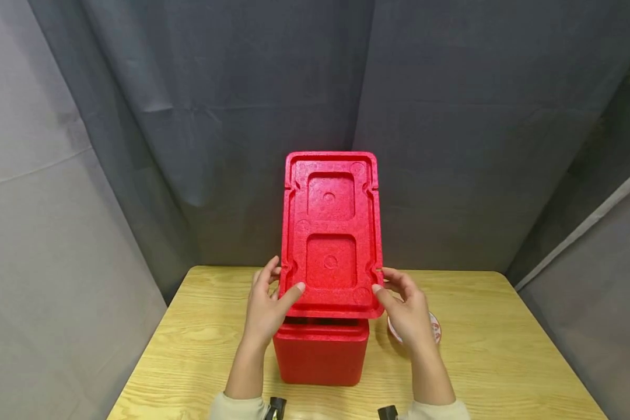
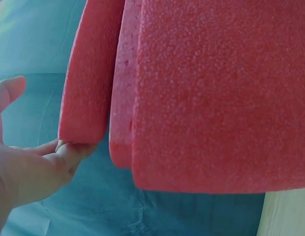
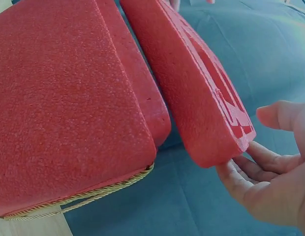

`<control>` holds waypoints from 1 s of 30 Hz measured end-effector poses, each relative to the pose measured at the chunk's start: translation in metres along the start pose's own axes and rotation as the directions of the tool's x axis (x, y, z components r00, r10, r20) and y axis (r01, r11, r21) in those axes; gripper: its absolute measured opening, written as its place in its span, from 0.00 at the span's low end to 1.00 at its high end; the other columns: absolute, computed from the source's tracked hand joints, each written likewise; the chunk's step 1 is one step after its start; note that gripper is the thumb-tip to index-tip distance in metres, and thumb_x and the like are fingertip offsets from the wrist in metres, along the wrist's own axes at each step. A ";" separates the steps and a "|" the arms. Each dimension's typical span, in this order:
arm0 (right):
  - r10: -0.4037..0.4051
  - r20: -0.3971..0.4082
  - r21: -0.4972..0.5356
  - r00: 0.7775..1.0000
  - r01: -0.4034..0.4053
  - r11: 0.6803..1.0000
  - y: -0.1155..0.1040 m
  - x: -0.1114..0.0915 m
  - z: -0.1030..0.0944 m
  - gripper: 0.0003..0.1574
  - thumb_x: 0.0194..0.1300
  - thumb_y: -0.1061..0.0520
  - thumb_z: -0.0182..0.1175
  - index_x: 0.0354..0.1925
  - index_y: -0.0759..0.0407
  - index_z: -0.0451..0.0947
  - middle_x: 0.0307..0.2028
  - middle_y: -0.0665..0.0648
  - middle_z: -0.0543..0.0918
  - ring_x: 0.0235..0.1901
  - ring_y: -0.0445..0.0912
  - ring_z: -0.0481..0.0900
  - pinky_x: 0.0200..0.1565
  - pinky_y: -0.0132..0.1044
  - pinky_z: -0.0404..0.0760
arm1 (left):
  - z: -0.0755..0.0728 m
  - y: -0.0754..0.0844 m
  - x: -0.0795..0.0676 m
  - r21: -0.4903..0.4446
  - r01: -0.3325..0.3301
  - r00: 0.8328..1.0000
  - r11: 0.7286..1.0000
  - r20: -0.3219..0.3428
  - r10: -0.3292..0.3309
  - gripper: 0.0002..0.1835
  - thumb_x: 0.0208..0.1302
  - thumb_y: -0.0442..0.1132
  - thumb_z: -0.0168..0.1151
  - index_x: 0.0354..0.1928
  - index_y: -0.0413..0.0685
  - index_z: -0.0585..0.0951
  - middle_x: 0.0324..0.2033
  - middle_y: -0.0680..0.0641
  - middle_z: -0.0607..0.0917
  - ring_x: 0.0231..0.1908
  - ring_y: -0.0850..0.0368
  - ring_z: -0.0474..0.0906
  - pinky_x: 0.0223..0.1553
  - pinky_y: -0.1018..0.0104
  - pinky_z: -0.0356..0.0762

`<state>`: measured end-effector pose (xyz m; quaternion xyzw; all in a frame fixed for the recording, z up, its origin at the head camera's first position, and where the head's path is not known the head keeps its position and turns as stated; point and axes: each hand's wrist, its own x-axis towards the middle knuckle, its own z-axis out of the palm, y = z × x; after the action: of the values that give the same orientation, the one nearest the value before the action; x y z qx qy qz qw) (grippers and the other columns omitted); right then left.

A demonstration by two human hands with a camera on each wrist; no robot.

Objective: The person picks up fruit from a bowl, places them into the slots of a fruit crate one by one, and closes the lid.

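Observation:
A red foam lid (image 1: 331, 227) with two square recesses hangs between both hands, slightly above a red foam box (image 1: 320, 359). A narrow gap parts lid and box in both wrist views. My left hand (image 1: 268, 309) holds the lid's left edge with bent fingers; its thumb stands raised over the top face, apart from it in the left wrist view. On the opposite edge, my right hand (image 1: 409, 312) grips with curled fingers, its thumb likewise clear of the lid (image 3: 192, 93). A gold cord (image 3: 83, 196) runs along the box's side. The box's inside is hidden.
A round white item with a red pattern (image 1: 435, 329) lies on the wooden table (image 1: 504, 338), partly hidden by the right hand. Grey curtains (image 1: 231, 116) stand behind the table and on both sides.

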<state>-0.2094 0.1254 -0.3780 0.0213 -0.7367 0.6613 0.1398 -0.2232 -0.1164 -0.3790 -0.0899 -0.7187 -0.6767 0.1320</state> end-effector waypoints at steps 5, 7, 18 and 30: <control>-0.012 0.032 -0.003 0.999 0.012 1.000 0.001 0.004 -0.001 0.38 0.62 0.62 0.60 0.67 0.60 0.58 0.54 0.60 0.71 0.49 0.51 0.69 0.45 0.25 0.73 | 0.003 0.012 -0.001 -0.032 -0.024 1.000 0.999 -0.002 0.024 0.33 0.55 0.33 0.66 0.63 0.36 0.66 0.52 0.39 0.68 0.55 0.46 0.63 0.55 0.51 0.66; -0.008 0.038 -0.005 0.999 0.008 1.000 0.001 0.005 -0.001 0.37 0.62 0.62 0.60 0.67 0.60 0.59 0.54 0.60 0.71 0.49 0.51 0.69 0.44 0.26 0.73 | 0.003 0.021 -0.001 -0.039 -0.043 0.999 0.998 0.009 0.043 0.32 0.55 0.31 0.64 0.63 0.33 0.66 0.52 0.37 0.68 0.55 0.43 0.63 0.55 0.50 0.66; -0.023 0.020 0.065 1.000 0.021 0.998 -0.008 0.018 -0.002 0.30 0.63 0.64 0.58 0.62 0.63 0.63 0.55 0.60 0.71 0.53 0.48 0.67 0.47 0.27 0.71 | 0.006 0.037 0.005 -0.095 -0.077 0.994 0.993 0.070 0.084 0.30 0.56 0.28 0.61 0.61 0.30 0.65 0.55 0.33 0.67 0.57 0.38 0.65 0.56 0.45 0.64; -0.159 0.051 0.054 0.986 0.156 0.986 -0.011 0.030 0.001 0.40 0.61 0.65 0.58 0.69 0.54 0.57 0.53 0.60 0.70 0.49 0.52 0.66 0.44 0.29 0.73 | 0.005 0.031 0.015 -0.147 -0.085 0.991 0.985 0.088 0.099 0.35 0.59 0.26 0.58 0.68 0.40 0.59 0.55 0.34 0.61 0.54 0.37 0.62 0.54 0.48 0.65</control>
<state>-0.2361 0.1280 -0.3602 0.1010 -0.7196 0.6655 0.1705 -0.2279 -0.1103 -0.3448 -0.1644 -0.6689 -0.7147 0.1219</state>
